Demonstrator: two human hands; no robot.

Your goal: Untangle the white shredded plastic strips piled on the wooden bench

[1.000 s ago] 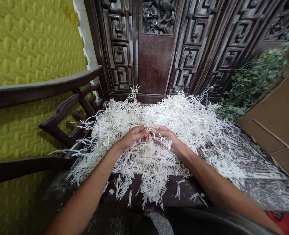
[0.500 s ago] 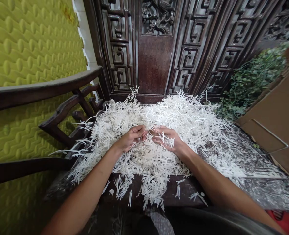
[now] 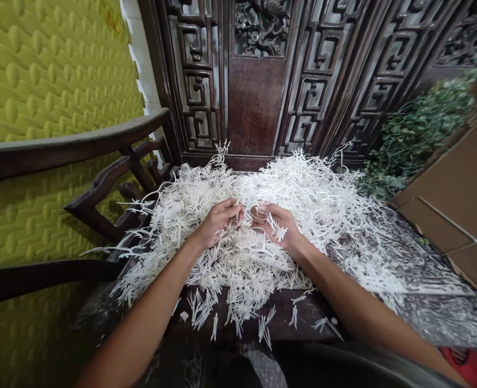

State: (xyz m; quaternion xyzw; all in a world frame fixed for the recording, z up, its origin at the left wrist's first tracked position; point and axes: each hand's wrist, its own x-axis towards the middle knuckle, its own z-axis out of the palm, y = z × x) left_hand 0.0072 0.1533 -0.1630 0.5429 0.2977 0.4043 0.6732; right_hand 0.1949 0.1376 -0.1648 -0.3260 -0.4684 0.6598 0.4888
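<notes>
A broad heap of white branching plastic sprigs (image 3: 246, 264) covers the dark wooden bench seat. Over its middle, my left hand (image 3: 220, 221) pinches a thin white piece between thumb and fingertips. My right hand (image 3: 276, 223), a short gap to the right, has its fingers curled around a small white sprig (image 3: 276, 228) whose feathery end lies across the palm. Fine stems show between the two hands; whether they join both pieces I cannot make out. Loose bits (image 3: 266, 326) lie along the bench's front edge (image 3: 246, 307).
A dark carved wooden backrest (image 3: 257, 108) rises behind the heap. On the left is a wooden armrest (image 3: 72, 156) against yellow embossed padding (image 3: 53, 70). To the right stand green artificial foliage (image 3: 420, 129) and a cardboard box (image 3: 448, 199). Something red (image 3: 467, 366) shows at lower right.
Both hands have shifted slightly up, and the gap between their fingertips looks a little wider. The sprig in my right hand has turned, and clumps at the bench's front edge lie differently.
</notes>
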